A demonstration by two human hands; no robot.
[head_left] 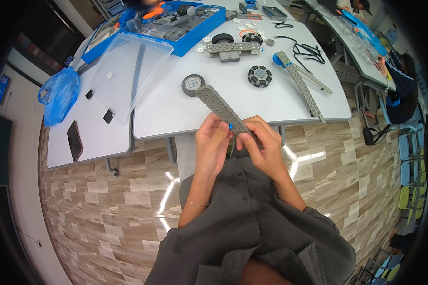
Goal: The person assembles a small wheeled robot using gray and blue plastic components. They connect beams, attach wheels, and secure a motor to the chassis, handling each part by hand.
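Note:
Over the table's near edge, a long grey perforated plastic beam (219, 105) slants up and away from me. My left hand (211, 145) grips its left side, thumb and fingertips next to a small blue connector pin (230, 127) at the beam's edge. Whether those fingertips hold the pin or only the beam, I cannot tell. Fingers of my right hand (265, 142) are closed round the beam's near end. Just beyond its far end lies a black-tyred wheel (193, 84) with a grey hub. A black roller wheel (260, 76) rests farther right.
A grey assembly with wheels (233, 50) stands farther back. To its right lie joined grey beams (303, 83) and black cables (309, 52). A blue parts bin (190, 45), clear lid (128, 71), blue plastic bag (60, 95) and phone (74, 141) occupy the left side.

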